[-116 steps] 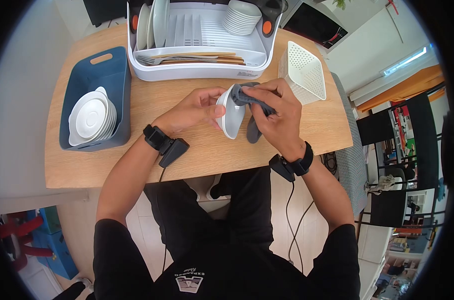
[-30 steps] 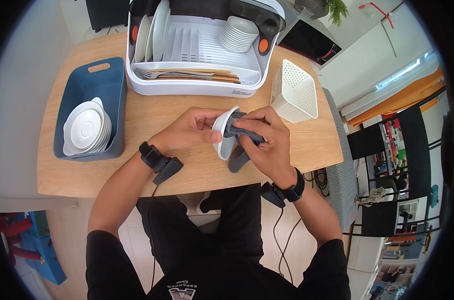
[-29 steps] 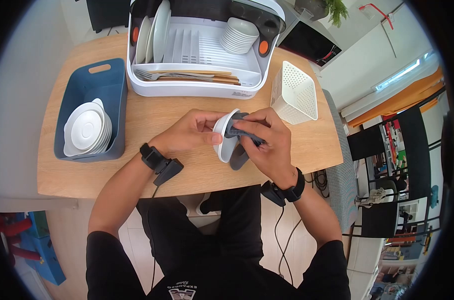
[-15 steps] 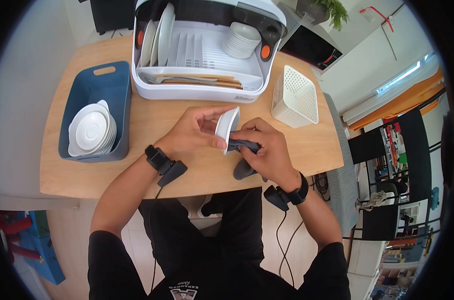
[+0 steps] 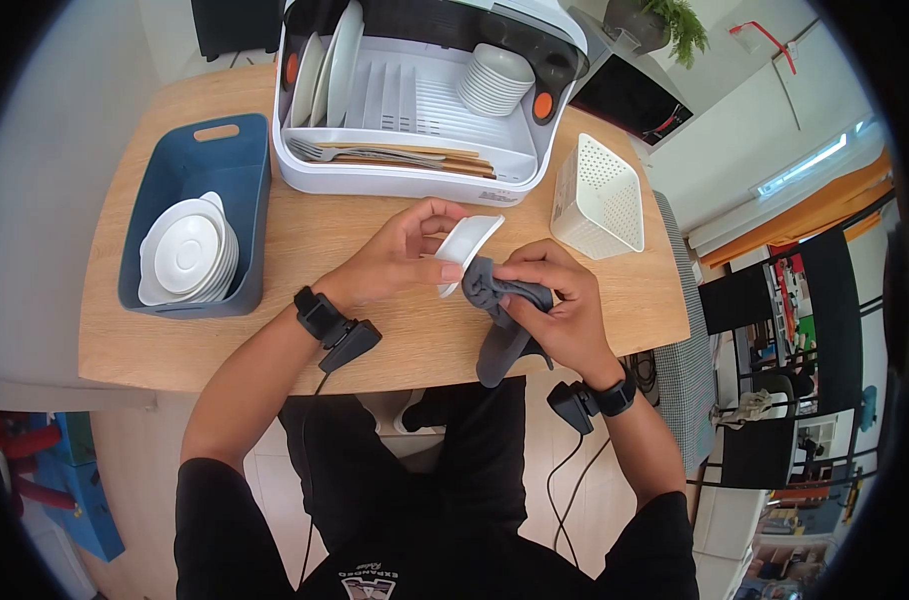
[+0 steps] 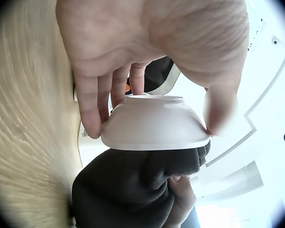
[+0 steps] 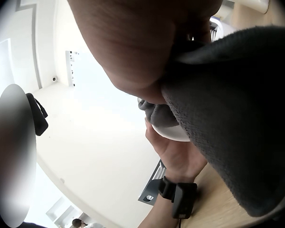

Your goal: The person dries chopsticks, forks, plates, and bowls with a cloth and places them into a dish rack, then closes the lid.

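Observation:
My left hand (image 5: 400, 258) holds a small white bowl (image 5: 469, 243) by its sides, thumb on one side and fingers on the other. The bowl is tipped on its side, its mouth toward my right hand; in the left wrist view the bowl (image 6: 154, 124) shows its outer wall and foot ring. My right hand (image 5: 565, 305) pinches a bunched dark grey cloth (image 5: 487, 288) close at the bowl's lower rim. The loose end of the cloth hangs down near the table's front edge. In the right wrist view the cloth (image 7: 237, 118) hides most of the bowl.
At the left stands a blue bin (image 5: 197, 158) holding stacked white dishes (image 5: 188, 250). A white dish rack (image 5: 415, 185) at the back bears plates (image 5: 345, 65), a stack of small bowls (image 5: 497, 80) and cutlery (image 5: 395, 157). A white perforated basket (image 5: 600, 200) stands at the right of the table (image 5: 215, 350).
The bowl has tilted over, its opening turning downward and away from view. My right hand has drawn the cloth from inside the bowl to its rim, down and to the right.

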`<action>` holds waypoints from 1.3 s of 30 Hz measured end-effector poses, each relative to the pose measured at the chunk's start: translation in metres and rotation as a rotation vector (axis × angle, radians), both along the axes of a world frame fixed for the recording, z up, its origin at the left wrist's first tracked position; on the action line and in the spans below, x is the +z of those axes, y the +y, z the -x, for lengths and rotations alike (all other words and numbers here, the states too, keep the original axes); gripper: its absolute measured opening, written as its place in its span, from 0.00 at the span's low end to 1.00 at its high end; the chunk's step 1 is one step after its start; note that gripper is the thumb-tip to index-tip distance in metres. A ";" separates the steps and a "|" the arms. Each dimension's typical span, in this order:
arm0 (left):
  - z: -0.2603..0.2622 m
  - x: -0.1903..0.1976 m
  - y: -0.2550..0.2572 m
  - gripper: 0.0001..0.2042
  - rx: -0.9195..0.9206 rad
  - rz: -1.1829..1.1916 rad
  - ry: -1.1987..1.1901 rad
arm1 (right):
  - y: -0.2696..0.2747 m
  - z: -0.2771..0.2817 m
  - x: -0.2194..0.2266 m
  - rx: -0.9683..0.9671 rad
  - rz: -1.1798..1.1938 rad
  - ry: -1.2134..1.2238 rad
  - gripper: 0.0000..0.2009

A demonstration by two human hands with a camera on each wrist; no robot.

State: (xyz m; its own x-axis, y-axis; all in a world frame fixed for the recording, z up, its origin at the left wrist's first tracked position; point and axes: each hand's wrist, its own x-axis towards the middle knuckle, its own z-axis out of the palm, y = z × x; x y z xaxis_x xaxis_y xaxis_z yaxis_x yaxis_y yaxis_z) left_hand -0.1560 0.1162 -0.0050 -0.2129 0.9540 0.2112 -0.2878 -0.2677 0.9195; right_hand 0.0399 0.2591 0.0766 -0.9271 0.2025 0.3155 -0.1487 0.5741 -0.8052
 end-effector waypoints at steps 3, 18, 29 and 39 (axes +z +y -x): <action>0.002 0.003 -0.002 0.32 -0.008 -0.012 -0.019 | 0.004 -0.004 0.004 -0.025 -0.037 0.035 0.19; 0.000 0.006 -0.003 0.30 0.012 -0.041 0.113 | 0.012 -0.017 -0.002 -0.178 -0.105 0.133 0.18; 0.005 -0.007 0.005 0.29 0.097 -0.048 -0.062 | -0.008 -0.014 -0.007 -0.094 -0.189 0.123 0.19; -0.002 0.008 -0.001 0.36 0.097 -0.021 0.102 | -0.019 -0.008 -0.004 -0.086 -0.250 0.166 0.20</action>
